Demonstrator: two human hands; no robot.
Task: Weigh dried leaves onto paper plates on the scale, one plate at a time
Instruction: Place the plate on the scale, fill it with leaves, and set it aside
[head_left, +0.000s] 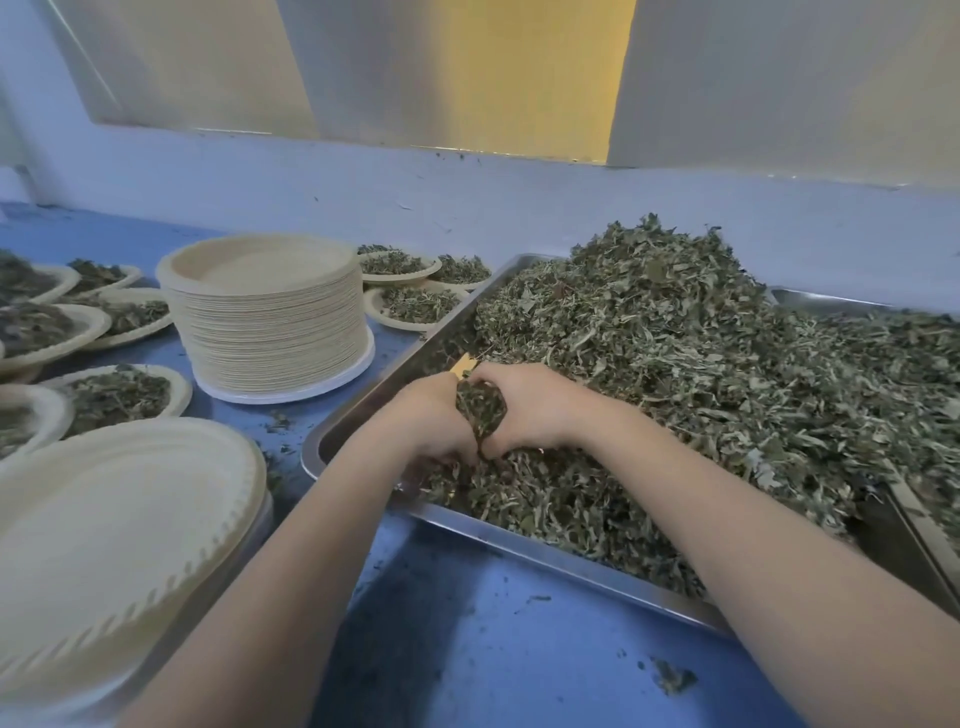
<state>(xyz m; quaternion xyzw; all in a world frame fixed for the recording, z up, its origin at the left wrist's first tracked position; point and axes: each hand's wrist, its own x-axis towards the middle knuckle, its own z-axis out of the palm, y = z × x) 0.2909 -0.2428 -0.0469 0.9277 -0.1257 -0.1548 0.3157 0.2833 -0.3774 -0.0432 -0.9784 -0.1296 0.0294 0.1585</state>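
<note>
Leaves fill the frame: a heap of dried, crumbled grey-green leaves (675, 364) lies in a shallow stainless-steel tray (545, 551) on the blue worktop (467, 649). We have both hands at the near left corner of that heap; our left hand (431, 421) and right hand (530, 405) are cupped toward each other, fingers curled round a dark clump of the leaves pressed between them. An empty cream paper plate (114, 519) waits at our near left on what we take to be the scale, though only a sliver of its edge shows beneath. Beyond it stand a tall stack of cream paper plates (270, 322) and several filled plates (119, 395) spread over the worktop. We judge the leaves to be very light, brittle and loose, so they will shed flakes and slip through any gap; scraps already dot the worktop. A scooping hold from below, palms closed together, should carry them best, and a gentle squeeze rather than a hard one would spare them from crumbling further.
</note>
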